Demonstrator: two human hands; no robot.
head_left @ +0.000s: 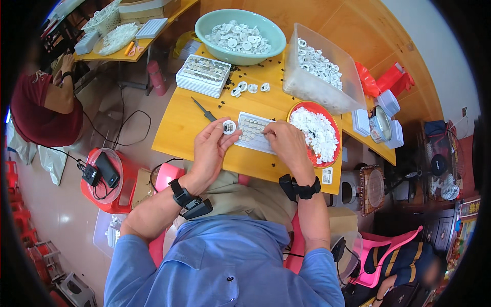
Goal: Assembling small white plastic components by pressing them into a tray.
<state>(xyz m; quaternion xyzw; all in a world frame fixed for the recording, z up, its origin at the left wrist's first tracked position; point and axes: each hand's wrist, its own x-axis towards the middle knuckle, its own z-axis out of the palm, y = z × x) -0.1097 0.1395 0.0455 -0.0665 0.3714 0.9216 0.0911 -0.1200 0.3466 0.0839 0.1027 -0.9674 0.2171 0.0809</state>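
Between the fingers and thumb of my left hand (pixel 209 146) is a round white plastic part (pixel 229 127) with a dark centre. My right hand (pixel 287 140) reaches over the right side of a white tray (pixel 250 145), its fingers pinched together; whatever they grip is hidden. Rows of small round silvery pieces (pixel 251 126) fill much of that tray. A screwdriver-like tool (pixel 204 110) with a dark tip lies just beyond my left hand. Close to my right hand stands a red-rimmed dish (pixel 336 134) of small white plastic pieces (pixel 314 130).
Further back are a green basin (pixel 204 43) of white round parts, a clear bin (pixel 327 94) and stacked trays (pixel 202 77). Several loose white parts (pixel 251 88) and small black bits lie between. A co-worker (pixel 46 107) sits at the left; another person (pixel 409 263) is at lower right.
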